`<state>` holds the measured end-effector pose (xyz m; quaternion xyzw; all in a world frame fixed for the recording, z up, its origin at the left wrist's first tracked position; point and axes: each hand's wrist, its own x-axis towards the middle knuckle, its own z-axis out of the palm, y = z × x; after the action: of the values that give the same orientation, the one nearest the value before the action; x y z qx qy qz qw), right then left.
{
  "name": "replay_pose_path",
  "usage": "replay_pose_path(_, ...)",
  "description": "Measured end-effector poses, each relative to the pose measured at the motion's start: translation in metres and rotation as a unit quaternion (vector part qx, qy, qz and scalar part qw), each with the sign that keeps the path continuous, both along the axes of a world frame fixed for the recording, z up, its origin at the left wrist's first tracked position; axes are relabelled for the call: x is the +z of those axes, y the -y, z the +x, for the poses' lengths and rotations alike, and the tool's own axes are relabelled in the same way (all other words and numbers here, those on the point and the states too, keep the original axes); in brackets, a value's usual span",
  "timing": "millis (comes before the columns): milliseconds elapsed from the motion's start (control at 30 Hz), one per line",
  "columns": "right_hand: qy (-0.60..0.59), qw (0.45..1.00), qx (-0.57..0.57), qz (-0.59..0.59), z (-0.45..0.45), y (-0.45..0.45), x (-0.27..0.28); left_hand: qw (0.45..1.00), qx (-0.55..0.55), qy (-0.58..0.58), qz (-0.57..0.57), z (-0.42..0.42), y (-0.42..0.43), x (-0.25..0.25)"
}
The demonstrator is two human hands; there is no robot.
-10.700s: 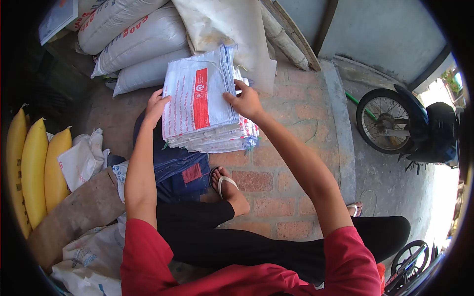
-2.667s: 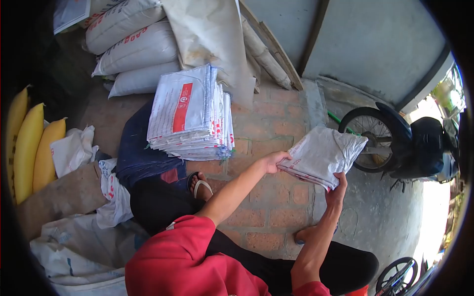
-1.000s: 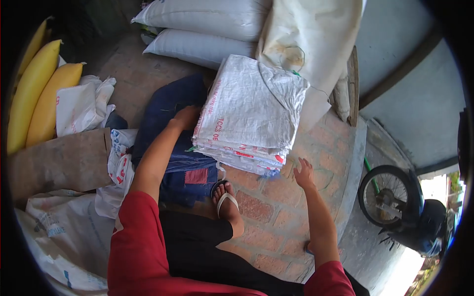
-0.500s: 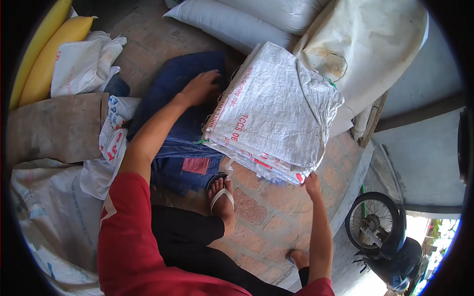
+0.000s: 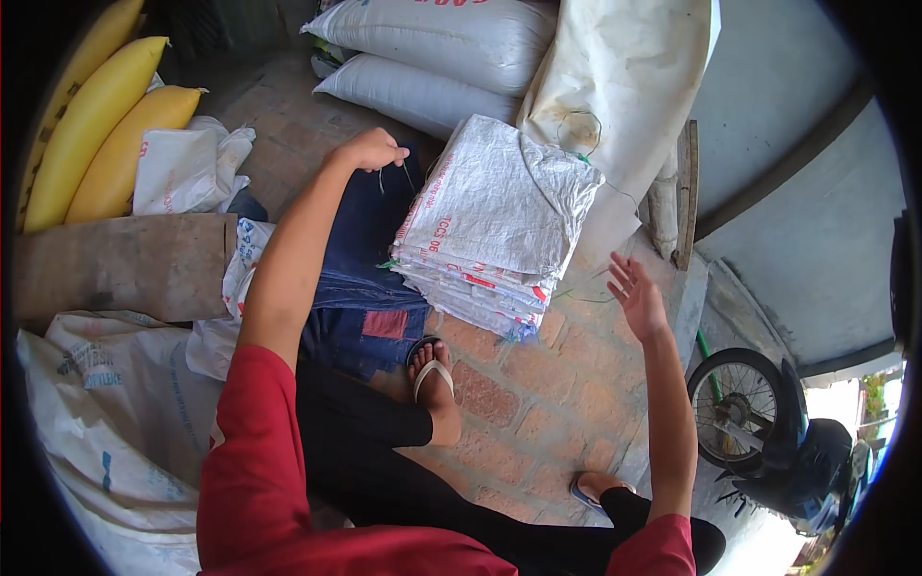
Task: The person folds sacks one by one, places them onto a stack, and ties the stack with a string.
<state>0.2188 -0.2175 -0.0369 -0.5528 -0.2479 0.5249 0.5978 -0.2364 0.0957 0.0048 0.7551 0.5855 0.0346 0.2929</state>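
Note:
A thick stack of folded white woven sacks (image 5: 499, 206) with red print lies in front of me, partly on dark blue denim cloth (image 5: 360, 240). Up and to the left of the stack, my left hand (image 5: 370, 151) pinches a thin string (image 5: 409, 175) that hangs toward the stack's left side. My right hand (image 5: 636, 296) is raised to the right of the stack with its fingers apart and nothing held. Another loose string (image 5: 588, 288) shows near its fingertips, by the brick floor.
Full white sacks (image 5: 432, 43) and a beige sheet (image 5: 624, 77) stand behind the stack. Yellow sacks (image 5: 96, 125), a brown board (image 5: 125, 269) and crumpled white sacks (image 5: 125, 413) are at the left. A motorbike (image 5: 768, 422) is parked at the right.
My left hand has moved up and left and closed on a string. My right hand has left the stack's lower right corner and opened. The view has turned.

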Motion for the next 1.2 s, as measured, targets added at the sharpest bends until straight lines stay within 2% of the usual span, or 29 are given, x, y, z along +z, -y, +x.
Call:
replay_pose_path(33, -0.002, 1.000, 0.007, 0.011, -0.006, -0.004, 0.005, 0.999, 0.018, 0.032, 0.006, 0.007, 0.006, 0.007)
replay_pose_path(133, -0.001, 0.999, 0.026, 0.045, -0.020, -0.018, 0.012, 0.989, -0.039, 0.042, 0.134, 0.028, 0.024, 0.008)
replay_pose_path(267, 0.006, 0.996, 0.044, 0.074, -0.038, -0.029, 0.018, 0.988, -0.092, 0.002, 0.122, 0.049, 0.029, 0.031)
replay_pose_path(400, -0.006, 0.996, 0.023, 0.085, -0.045, -0.033, 0.027, 0.974, -0.125, 0.014, 0.190, 0.066, 0.031, 0.036)
replay_pose_path(500, -0.049, 0.992, 0.002, 0.116, -0.052, -0.030, 0.037, 0.977, -0.152, 0.061, 0.140, 0.084, 0.033, 0.022)
replay_pose_path(600, 0.042, 0.995, 0.007, 0.087, -0.036, -0.035, 0.026, 0.978, -0.159, 0.061, 0.120, 0.097, 0.055, 0.013)
replay_pose_path(700, 0.103, 0.991, 0.007, 0.088, -0.042, -0.031, 0.033, 0.967, -0.190, 0.067, 0.157, 0.107, 0.066, -0.023)
replay_pose_path(933, 0.181, 0.975, 0.057, 0.114, -0.058, -0.061, 0.050, 0.936, -0.246, 0.005, 0.251, 0.136, 0.088, -0.059)
replay_pose_path(1133, 0.283, 0.937, 0.168, 0.118, -0.106, -0.122, 0.045, 0.933, -0.275, 0.004, 0.231, 0.147, 0.101, -0.050)
replay_pose_path(1200, 0.293, 0.932, 0.200, 0.073, -0.113, -0.141, 0.033, 0.942, -0.270, 0.014, 0.201, 0.144, 0.097, -0.041)
